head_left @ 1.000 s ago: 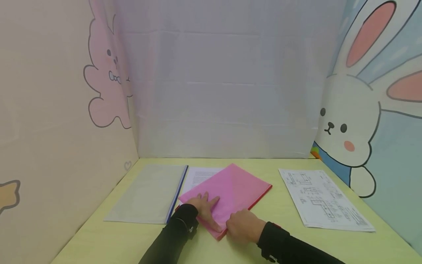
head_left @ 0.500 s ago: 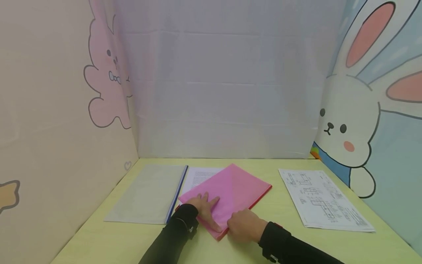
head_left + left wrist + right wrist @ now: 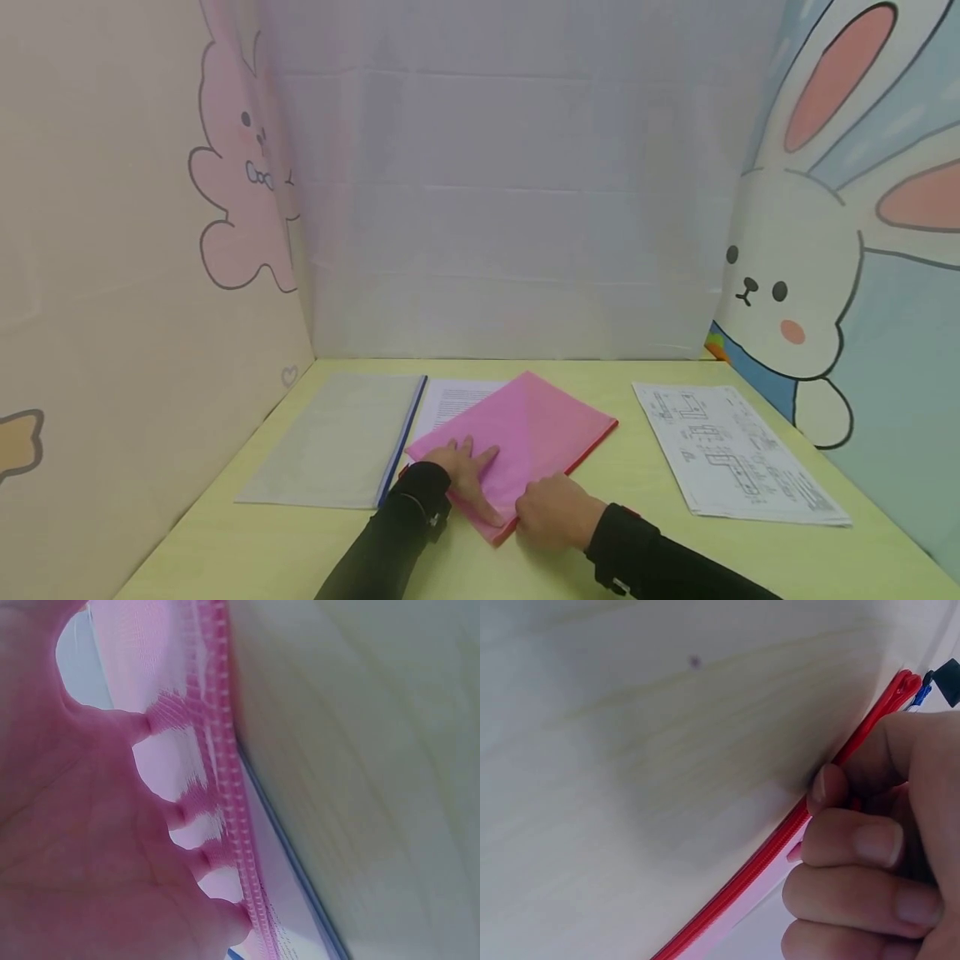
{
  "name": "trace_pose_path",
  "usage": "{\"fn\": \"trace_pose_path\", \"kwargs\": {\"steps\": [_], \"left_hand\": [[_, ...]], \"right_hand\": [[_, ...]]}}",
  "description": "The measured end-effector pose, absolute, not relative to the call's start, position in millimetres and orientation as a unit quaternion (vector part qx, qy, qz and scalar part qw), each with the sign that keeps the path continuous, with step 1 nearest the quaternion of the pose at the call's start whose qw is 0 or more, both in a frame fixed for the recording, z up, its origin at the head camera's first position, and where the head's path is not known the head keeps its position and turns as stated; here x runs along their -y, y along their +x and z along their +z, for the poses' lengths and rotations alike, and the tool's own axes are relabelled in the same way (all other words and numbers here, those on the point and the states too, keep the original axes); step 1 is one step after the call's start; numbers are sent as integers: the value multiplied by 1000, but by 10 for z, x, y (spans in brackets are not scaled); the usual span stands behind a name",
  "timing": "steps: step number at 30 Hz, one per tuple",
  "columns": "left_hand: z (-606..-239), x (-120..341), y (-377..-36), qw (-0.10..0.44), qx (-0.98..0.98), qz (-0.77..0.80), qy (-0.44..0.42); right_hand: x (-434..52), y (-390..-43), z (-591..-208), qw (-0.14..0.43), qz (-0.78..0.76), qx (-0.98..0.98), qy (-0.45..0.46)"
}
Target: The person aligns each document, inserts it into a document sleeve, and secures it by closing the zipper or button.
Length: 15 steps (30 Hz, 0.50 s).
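A pink zippered document pouch (image 3: pixel 558 417) lies turned at an angle on the table, with a red zipper (image 3: pixel 754 870) along its near right edge. My left hand (image 3: pixel 467 482) rests on the pouch with fingers spread, near its left corner. In the left wrist view the fingertips of that hand (image 3: pixel 82 817) touch the pink mesh beside the seam. My right hand (image 3: pixel 557 511) is at the zipper near the front corner. The right wrist view shows the thumb and curled fingers pinching at the zipper; the zipper's slider is hidden behind them.
A translucent file cover (image 3: pixel 333 442) with a blue spine lies to the left. Printed paper (image 3: pixel 457 402) shows partly from under the pouch. Sheets with technical drawings (image 3: pixel 738 458) lie at the right of the yellow table (image 3: pixel 630 567). Walls stand on the left, back and right.
My right hand has shifted very slightly along the zipper and stays near the front corner. The left hand and the pouch look the same.
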<state>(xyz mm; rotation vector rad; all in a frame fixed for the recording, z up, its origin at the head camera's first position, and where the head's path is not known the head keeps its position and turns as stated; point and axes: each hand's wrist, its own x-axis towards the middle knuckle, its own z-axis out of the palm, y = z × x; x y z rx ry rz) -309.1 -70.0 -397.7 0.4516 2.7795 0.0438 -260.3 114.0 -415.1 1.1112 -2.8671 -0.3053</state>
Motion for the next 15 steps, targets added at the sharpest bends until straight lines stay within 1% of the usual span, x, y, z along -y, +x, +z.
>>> {"fn": "trace_pose_path", "kwargs": {"steps": [6,15], "left_hand": [[-3969,696,-3090,162,-973,22,161],[-3982,692,-3113,159,-974,13,161]], "right_hand": [[-1172,-2612,-4161,37,-114,926,358],[-1205,-2655,-4134,23,-117,931,344]]}}
